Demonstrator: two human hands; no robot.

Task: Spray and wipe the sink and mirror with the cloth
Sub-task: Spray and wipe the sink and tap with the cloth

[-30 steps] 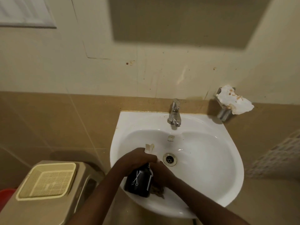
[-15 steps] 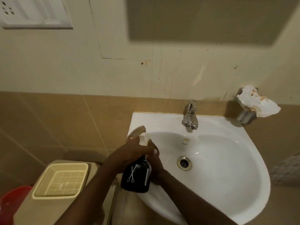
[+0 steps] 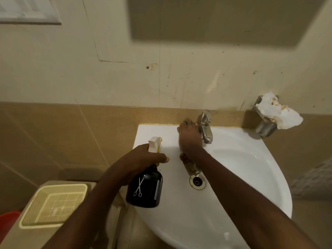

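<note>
A white corner sink (image 3: 251,169) fills the lower right, with a chrome tap (image 3: 206,128) at its back rim and a drain (image 3: 197,182) in the bowl. My left hand (image 3: 143,159) grips a black spray bottle (image 3: 145,189) with a white nozzle, held over the sink's left edge. My right hand (image 3: 190,137) presses a brownish cloth (image 3: 188,162) on the back ledge just left of the tap; part of the cloth trails down under my wrist toward the drain. The mirror's lower edge (image 3: 215,20) shows dark at the top.
A metal soap holder with torn white paper (image 3: 276,114) is fixed to the wall right of the sink. A beige bin with a cream basket lid (image 3: 53,205) stands lower left, beside something red (image 3: 7,223). A white switch plate (image 3: 28,9) sits upper left.
My right hand has moved with the cloth from the bowl's front left up to the back ledge beside the tap. The bottle has stayed in my left hand at the sink's left.
</note>
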